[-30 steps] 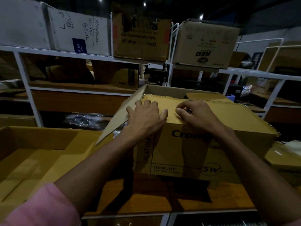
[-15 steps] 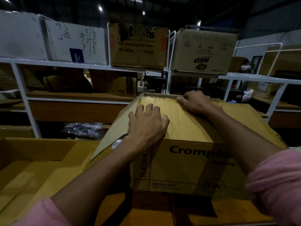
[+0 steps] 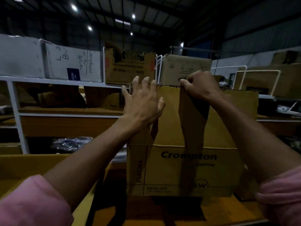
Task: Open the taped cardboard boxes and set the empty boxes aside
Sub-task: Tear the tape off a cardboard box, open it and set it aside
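A brown cardboard box (image 3: 187,168) printed "Crompton" stands on the wooden shelf in front of me. Its near top flap (image 3: 228,118) stands upright. My left hand (image 3: 141,101) lies flat against the left part of that flap, fingers spread and straight. My right hand (image 3: 198,85) grips the flap's top edge, fingers curled over it. A strip of brown tape (image 3: 192,121) hangs from under my right hand down the flap and over the box front. The inside of the box is hidden behind the flap.
An open cardboard box (image 3: 32,167) sits at the lower left. White metal shelving (image 3: 65,81) behind carries several cartons, among them a baby-wipes box (image 3: 128,66) and a white box with handwriting (image 3: 73,62). The orange wooden shelf (image 3: 228,211) edge runs along the bottom.
The near flap has swung up from lying flat to standing upright. My right hand went from the far edge to gripping the flap's raised edge; my left hand rose with it.
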Demonstrator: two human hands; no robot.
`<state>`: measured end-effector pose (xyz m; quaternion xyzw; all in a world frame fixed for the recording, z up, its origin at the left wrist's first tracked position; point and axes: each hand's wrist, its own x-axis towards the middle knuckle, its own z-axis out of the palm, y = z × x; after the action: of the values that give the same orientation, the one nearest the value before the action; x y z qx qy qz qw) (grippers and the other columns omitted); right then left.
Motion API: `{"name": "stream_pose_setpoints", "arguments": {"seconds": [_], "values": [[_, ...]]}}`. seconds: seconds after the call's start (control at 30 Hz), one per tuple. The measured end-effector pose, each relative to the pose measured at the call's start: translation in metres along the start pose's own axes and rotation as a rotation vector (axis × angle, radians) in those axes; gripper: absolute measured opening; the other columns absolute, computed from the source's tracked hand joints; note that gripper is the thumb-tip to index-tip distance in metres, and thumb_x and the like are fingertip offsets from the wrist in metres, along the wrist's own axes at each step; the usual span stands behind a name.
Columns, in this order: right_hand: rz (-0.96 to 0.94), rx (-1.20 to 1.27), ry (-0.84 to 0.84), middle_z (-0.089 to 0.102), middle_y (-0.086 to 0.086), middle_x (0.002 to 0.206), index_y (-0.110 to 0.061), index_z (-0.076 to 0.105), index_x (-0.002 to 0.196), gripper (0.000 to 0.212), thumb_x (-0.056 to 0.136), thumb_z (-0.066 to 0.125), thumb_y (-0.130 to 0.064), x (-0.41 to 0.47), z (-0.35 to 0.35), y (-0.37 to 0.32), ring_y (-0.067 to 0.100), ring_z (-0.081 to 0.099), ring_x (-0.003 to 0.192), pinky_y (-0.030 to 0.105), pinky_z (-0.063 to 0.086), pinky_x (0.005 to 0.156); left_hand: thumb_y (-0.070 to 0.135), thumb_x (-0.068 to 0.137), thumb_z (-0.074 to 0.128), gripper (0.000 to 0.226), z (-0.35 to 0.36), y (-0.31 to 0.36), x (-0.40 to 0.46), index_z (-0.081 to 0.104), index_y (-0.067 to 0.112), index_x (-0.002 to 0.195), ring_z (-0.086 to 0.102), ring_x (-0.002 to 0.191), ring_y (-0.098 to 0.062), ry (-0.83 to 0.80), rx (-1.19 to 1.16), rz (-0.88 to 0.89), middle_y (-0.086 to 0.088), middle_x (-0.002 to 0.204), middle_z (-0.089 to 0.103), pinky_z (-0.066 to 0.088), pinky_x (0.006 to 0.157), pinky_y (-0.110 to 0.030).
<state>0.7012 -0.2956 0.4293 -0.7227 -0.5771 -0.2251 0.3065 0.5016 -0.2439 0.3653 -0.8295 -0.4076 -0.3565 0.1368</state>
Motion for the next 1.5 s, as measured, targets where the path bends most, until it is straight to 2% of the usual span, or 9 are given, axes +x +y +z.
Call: {"name": "stream_pose_setpoints", "arguments": {"seconds": [0.17,0.3,0.37,0.57,0.7,0.9,1.03,1.37,1.5], "values": [[-0.044,0.013,-0.026,0.068,0.006,0.080,-0.015,0.066,0.084,0.035,0.102,0.055,-0.043,-0.031,-0.056,-0.020,0.024,0.068,0.067,0.039,0.061,0.062,0.057,0.105,0.027,0.054,-0.059,0.013,-0.014,0.063,0.018,0.111,0.063,0.105,-0.029,0.202,0.084,0.067,-0.008,0.106,0.067,0.029,0.108,-0.067],[0.019,0.037,-0.247,0.069,0.004,0.089,-0.015,0.068,0.090,0.030,0.101,0.057,-0.041,-0.056,-0.085,-0.029,0.018,0.068,0.077,0.030,0.057,0.064,0.053,0.108,0.026,0.053,-0.079,0.024,-0.031,0.050,0.019,0.074,0.048,0.060,-0.017,0.126,0.000,0.131,-0.002,0.069,0.050,0.047,0.079,-0.042],[0.063,0.053,-0.398,0.068,0.005,0.092,-0.017,0.067,0.094,0.027,0.101,0.057,-0.041,-0.068,-0.087,-0.030,0.017,0.066,0.079,0.028,0.053,0.064,0.054,0.107,0.027,0.052,-0.082,0.028,-0.043,0.048,0.020,0.073,0.045,0.063,-0.018,0.003,-0.062,0.117,-0.003,0.073,0.047,0.040,0.061,-0.035],[0.066,0.007,-0.738,0.061,-0.005,0.111,-0.022,0.063,0.124,0.029,0.104,0.050,-0.038,-0.098,-0.070,-0.026,0.009,0.058,0.096,0.025,0.043,0.073,0.060,0.105,0.025,0.052,-0.091,0.033,-0.069,0.052,0.022,0.082,0.054,0.073,-0.019,-0.384,-0.139,0.100,-0.002,0.083,0.053,0.048,0.071,-0.039],[0.071,0.092,-0.775,0.062,0.000,0.115,-0.024,0.064,0.117,0.023,0.102,0.054,-0.039,-0.117,-0.061,-0.024,0.014,0.059,0.096,0.028,0.045,0.073,0.060,0.106,0.027,0.040,-0.094,0.035,-0.083,0.050,0.028,0.100,0.054,0.082,-0.020,-0.553,-0.112,0.132,-0.001,0.088,0.051,0.050,0.079,-0.041],[0.055,0.059,-0.733,0.057,0.002,0.137,-0.023,0.053,0.139,0.047,0.098,0.058,-0.046,-0.151,-0.034,-0.021,0.019,0.056,0.119,0.042,0.049,0.102,0.053,0.105,0.043,0.044,-0.084,0.035,-0.099,0.054,0.022,0.134,0.061,0.107,-0.018,-0.864,-0.272,0.182,-0.002,0.118,0.063,0.046,0.077,-0.028],[0.026,0.029,-0.619,0.053,0.003,0.142,-0.021,0.048,0.144,0.051,0.099,0.060,-0.040,-0.179,0.001,-0.019,0.019,0.053,0.122,0.039,0.047,0.101,0.049,0.103,0.051,0.055,-0.027,0.031,-0.110,0.041,0.019,0.148,0.041,0.139,-0.033,-0.667,-0.099,0.203,-0.010,0.151,0.046,0.040,0.111,-0.051],[-0.088,-0.036,-0.450,0.063,0.003,0.128,-0.027,0.054,0.138,0.043,0.097,0.059,-0.013,-0.205,0.056,-0.003,0.023,0.059,0.115,0.043,0.052,0.096,0.045,0.102,0.051,0.022,0.063,0.003,-0.123,0.054,0.024,0.107,0.058,0.107,-0.026,-0.484,-0.091,0.186,-0.002,0.114,0.063,0.042,0.094,-0.048],[-0.070,0.015,-0.452,0.068,0.004,0.114,-0.020,0.062,0.126,0.028,0.105,0.045,-0.026,-0.195,0.060,0.002,0.019,0.063,0.099,0.040,0.055,0.085,0.042,0.103,0.050,0.016,0.071,0.004,-0.120,0.047,0.026,0.103,0.058,0.110,-0.026,-0.469,-0.118,0.208,-0.003,0.118,0.063,0.038,0.099,-0.052]]}}
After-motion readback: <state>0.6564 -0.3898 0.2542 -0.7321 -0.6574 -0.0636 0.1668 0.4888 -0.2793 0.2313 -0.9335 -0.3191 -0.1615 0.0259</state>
